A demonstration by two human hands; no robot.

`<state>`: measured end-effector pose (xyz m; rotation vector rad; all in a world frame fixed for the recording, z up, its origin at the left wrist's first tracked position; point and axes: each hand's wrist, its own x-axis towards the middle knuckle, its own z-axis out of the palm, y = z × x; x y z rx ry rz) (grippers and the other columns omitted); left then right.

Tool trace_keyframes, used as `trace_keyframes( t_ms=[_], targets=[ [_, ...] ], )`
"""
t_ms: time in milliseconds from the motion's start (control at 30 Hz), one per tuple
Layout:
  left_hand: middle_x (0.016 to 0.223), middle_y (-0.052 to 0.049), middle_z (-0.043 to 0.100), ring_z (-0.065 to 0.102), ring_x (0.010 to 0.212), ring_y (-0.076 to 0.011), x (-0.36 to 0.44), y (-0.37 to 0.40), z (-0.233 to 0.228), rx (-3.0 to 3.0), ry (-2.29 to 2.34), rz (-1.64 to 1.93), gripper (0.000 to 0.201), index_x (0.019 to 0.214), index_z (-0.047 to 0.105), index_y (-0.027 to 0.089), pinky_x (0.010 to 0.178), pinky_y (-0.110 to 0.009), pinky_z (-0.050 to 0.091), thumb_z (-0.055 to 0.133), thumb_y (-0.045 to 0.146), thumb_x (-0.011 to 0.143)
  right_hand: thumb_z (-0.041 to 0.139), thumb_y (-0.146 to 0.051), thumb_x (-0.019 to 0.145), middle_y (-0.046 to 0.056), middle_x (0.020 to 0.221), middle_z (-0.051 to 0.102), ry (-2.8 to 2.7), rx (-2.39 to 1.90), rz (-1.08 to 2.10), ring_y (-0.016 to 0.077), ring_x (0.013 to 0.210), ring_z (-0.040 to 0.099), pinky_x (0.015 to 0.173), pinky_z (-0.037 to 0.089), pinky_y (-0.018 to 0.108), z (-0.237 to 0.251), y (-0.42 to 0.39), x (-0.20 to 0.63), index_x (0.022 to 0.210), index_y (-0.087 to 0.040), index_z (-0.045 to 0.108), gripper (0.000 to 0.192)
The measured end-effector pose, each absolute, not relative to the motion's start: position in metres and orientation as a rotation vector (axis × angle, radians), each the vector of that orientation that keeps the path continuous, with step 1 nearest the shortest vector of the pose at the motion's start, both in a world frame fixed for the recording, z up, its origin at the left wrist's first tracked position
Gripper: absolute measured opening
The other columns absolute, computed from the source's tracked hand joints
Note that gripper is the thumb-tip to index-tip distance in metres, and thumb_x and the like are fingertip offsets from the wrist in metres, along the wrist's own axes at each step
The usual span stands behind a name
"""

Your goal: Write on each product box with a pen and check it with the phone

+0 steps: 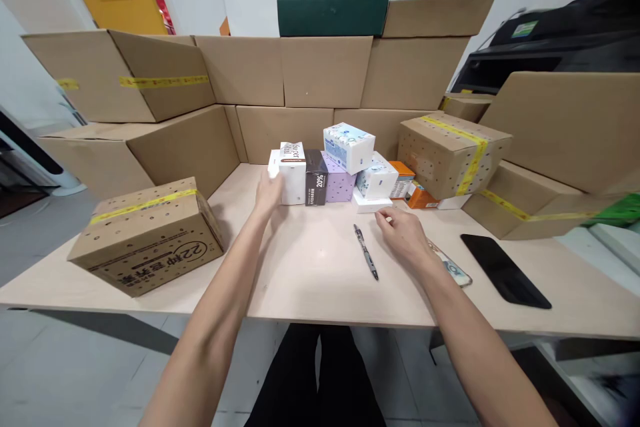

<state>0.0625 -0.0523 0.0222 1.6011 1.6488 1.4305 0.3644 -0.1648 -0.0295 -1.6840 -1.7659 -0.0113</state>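
My left hand (pixel 269 192) is closed at the left end of a row of small boxes, gripping a narrow white box (pixel 273 163); some of its fingers are hidden. Beside that stand a white box with brown lettering (pixel 294 177), a dark box marked 20% (pixel 316 180) and a purple dotted box (pixel 340 180). A tissue pack (pixel 350 147) lies tilted on top, partly over another white-blue pack (pixel 377 177). That one sits on a flat white box (pixel 371 202). My right hand (pixel 403 232) rests on the table just before it, fingers curled together, with nothing visible in them.
A pen (pixel 366 252) lies between my arms. Right of my right hand are a patterned phone-shaped item (pixel 453 265), partly hidden, and a black phone (pixel 505 271). Orange boxes (pixel 401 179) stand behind. Cardboard boxes (pixel 150 233) flank the left; another taped carton (pixel 450 153) is at right.
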Motion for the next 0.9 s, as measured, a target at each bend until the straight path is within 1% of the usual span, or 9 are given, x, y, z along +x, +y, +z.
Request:
trace_keyframes(
  t_ms=[67, 167, 267, 333, 400, 467, 567, 700, 900],
  targets=[
    [0.139, -0.010, 0.057, 0.046, 0.132, -0.0354, 0.057, -0.099, 0.039, 1.784, 1.667, 1.403, 0.054, 0.127, 0.061, 0.028, 0.113, -0.054, 0.032, 0.067, 0.046, 0.077, 0.048, -0.031, 0.092, 0.007, 0.091, 0.076, -1.770, -1.696, -0.019, 0.0229, 0.082, 0.068, 0.076, 0.045, 0.032, -0.030, -0.166, 0.366, 0.088, -0.021, 0.072, 0.026],
    [0.151, -0.006, 0.042, 0.026, 0.145, -0.0387, 0.026, -0.178, 0.058, 2.252, 2.135, 1.457, 0.047, 0.125, 0.063, 0.034, 0.117, -0.062, 0.017, 0.063, 0.051, 0.082, 0.049, -0.032, 0.092, 0.008, 0.092, 0.076, -1.752, -1.717, -0.017, 0.0229, 0.081, 0.068, 0.076, 0.045, 0.032, -0.031, -0.169, 0.367, 0.089, -0.021, 0.072, 0.026],
    [0.153, -0.001, 0.035, 0.022, 0.147, -0.0395, -0.032, -0.229, 0.058, 1.884, 2.697, 1.758, 0.049, 0.123, 0.064, 0.040, 0.117, -0.061, 0.016, 0.066, 0.058, 0.078, 0.049, -0.032, 0.092, 0.008, 0.094, 0.076, -1.756, -1.694, -0.015, 0.0228, 0.081, 0.068, 0.078, 0.046, 0.032, -0.032, -0.170, 0.367, 0.089, -0.020, 0.072, 0.026],
    [0.156, -0.002, 0.030, 0.021, 0.147, -0.0413, -0.071, -0.239, 0.045, 1.684, 2.792, 1.805, 0.056, 0.129, 0.061, 0.040, 0.117, -0.061, 0.018, 0.066, 0.061, 0.077, 0.049, -0.032, 0.092, 0.008, 0.094, 0.076, -1.756, -1.683, -0.013, 0.0226, 0.081, 0.068, 0.078, 0.046, 0.032, -0.032, -0.170, 0.366, 0.088, -0.020, 0.072, 0.026],
    [0.152, -0.006, 0.033, 0.038, 0.140, -0.0347, -0.096, -0.235, 0.029, 1.894, 2.545, 1.704, 0.052, 0.126, 0.064, 0.034, 0.116, -0.049, 0.033, 0.064, 0.058, 0.081, 0.049, -0.032, 0.091, 0.007, 0.093, 0.076, -1.746, -1.678, -0.007, 0.0226, 0.080, 0.068, 0.077, 0.046, 0.032, -0.032, -0.170, 0.365, 0.087, -0.021, 0.072, 0.026],
    [0.147, -0.007, 0.039, 0.044, 0.136, -0.0330, -0.102, -0.227, 0.016, 2.011, 2.434, 1.684, 0.049, 0.124, 0.065, 0.034, 0.116, -0.047, 0.035, 0.066, 0.056, 0.080, 0.050, -0.032, 0.091, 0.008, 0.093, 0.076, -1.734, -1.674, -0.006, 0.0230, 0.082, 0.069, 0.077, 0.046, 0.032, -0.033, -0.170, 0.364, 0.087, -0.020, 0.072, 0.026],
    [0.146, -0.008, 0.039, 0.044, 0.135, -0.0342, -0.085, -0.214, 0.008, 2.195, 2.278, 1.623, 0.045, 0.125, 0.063, 0.037, 0.115, -0.052, 0.037, 0.067, 0.050, 0.082, 0.050, -0.033, 0.090, 0.008, 0.091, 0.076, -1.717, -1.673, -0.005, 0.0232, 0.081, 0.068, 0.076, 0.046, 0.032, -0.033, -0.171, 0.364, 0.088, -0.020, 0.072, 0.026],
    [0.143, -0.013, 0.039, 0.042, 0.136, -0.0378, -0.064, -0.183, 0.011, 2.307, 2.160, 1.460, 0.044, 0.128, 0.063, 0.032, 0.113, -0.058, 0.037, 0.063, 0.044, 0.086, 0.050, -0.032, 0.091, 0.007, 0.091, 0.076, -1.733, -1.662, -0.004, 0.0220, 0.078, 0.068, 0.075, 0.046, 0.032, -0.035, -0.172, 0.365, 0.089, -0.021, 0.073, 0.026],
    [0.146, -0.011, 0.039, 0.037, 0.139, -0.0352, -0.078, -0.115, 0.024, 2.370, 1.981, 1.282, 0.047, 0.130, 0.062, 0.029, 0.118, -0.055, 0.030, 0.060, 0.032, 0.083, 0.049, -0.032, 0.092, 0.007, 0.093, 0.076, -1.766, -1.652, 0.001, 0.0216, 0.078, 0.068, 0.075, 0.046, 0.031, -0.035, -0.175, 0.364, 0.091, -0.020, 0.073, 0.027]
  ],
)
